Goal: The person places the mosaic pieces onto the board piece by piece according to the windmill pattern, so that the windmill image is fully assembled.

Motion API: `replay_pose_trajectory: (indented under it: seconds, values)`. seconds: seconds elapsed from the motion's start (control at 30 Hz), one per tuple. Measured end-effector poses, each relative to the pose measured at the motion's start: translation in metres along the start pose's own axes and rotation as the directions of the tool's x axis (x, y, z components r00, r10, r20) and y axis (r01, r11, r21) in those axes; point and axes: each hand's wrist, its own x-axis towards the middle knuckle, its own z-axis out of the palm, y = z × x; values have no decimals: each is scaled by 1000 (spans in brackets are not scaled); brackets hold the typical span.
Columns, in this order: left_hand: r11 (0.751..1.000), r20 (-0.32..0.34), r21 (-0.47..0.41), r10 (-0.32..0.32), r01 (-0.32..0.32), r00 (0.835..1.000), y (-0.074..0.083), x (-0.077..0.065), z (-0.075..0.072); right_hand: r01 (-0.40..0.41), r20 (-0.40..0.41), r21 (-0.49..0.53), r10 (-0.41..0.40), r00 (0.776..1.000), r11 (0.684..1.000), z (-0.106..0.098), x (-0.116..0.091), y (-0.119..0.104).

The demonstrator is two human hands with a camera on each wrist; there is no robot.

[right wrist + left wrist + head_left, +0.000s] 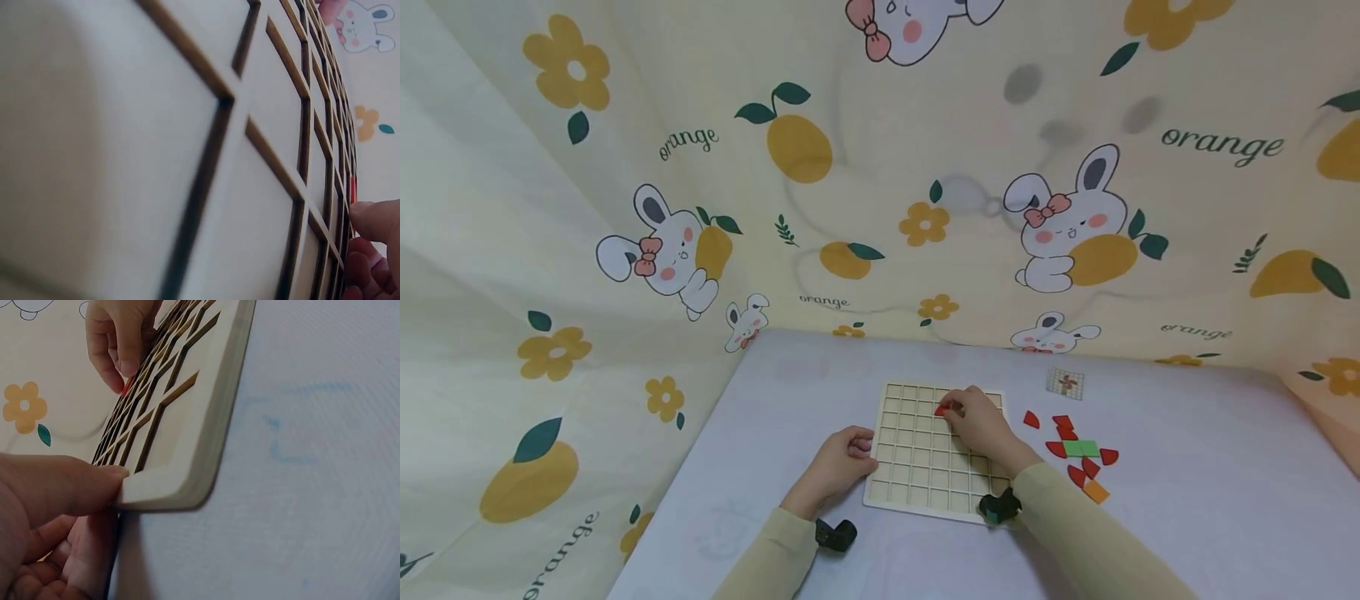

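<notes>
A pale wooden grid board [917,457] with square cells lies on the table. My left hand [842,460] grips its left edge; in the left wrist view the thumb [81,484] presses on the rim while the other fingers curl below. Over the upper middle cells, my right hand [981,421] pinches a small red piece [941,411], largely hidden by the fingertips. Only a red sliver [353,187] of it shows in the right wrist view. Right of the board lie several loose red pieces [1032,419], green squares [1081,448] and an orange square [1096,492].
A small card [1065,382] with a pinwheel-like pattern on a grid lies behind the loose pieces. The white-covered table [1217,500] meets a patterned cloth backdrop [880,208] at the back and left. Dark wrist cameras [837,536] sit near both sleeves.
</notes>
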Motion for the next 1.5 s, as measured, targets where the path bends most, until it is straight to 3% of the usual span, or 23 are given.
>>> replay_pose_trajectory:
  seconds: [0.27,0.5,0.77,1.13,1.5]
  values:
    - [1000,-1,17,-4,4,1000,-3,-3,-3,-46,-9,24,46,999,999,-24,-23,7]
    - [1000,-12,21,0,0,1000,-6,-2,-6,-58,-81,-18,57,995,998,-64,-54,39]
    - [1000,-16,7,-18,18,1000,-8,-1,-5,-211,-61,27,212,975,977,-97,-87,71]
    - [1000,2,-1,20,-20,1000,-8,0,-1,-271,-69,19,272,960,962,-106,-123,106]
    - [1000,10,0,17,-17,1000,-3,-1,1,-325,-61,39,327,943,945,-105,-138,115]
